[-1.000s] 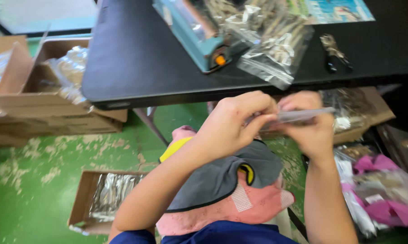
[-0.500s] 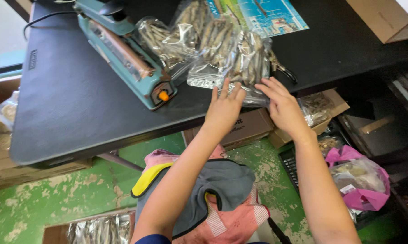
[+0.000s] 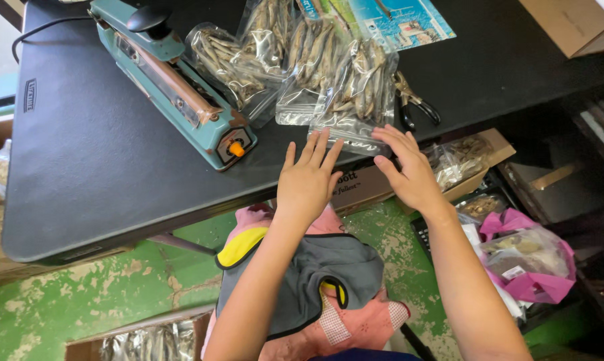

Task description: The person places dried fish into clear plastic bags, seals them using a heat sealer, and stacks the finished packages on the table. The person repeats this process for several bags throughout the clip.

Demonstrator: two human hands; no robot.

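Both hands have slid back from the pile: left hand lies flat and empty, right hand fingertips pressing the clear plastic bag of small dried fish at the black table's edge. Best pressing evenly, keeping the bag's mouth flat.

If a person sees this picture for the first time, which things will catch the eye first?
First, the clear bags of small dried fish piled at the middle of the black table. The left hand and right hand lie spread at the nearest bag's edge. To their left stands a teal heat sealer with an orange knob.
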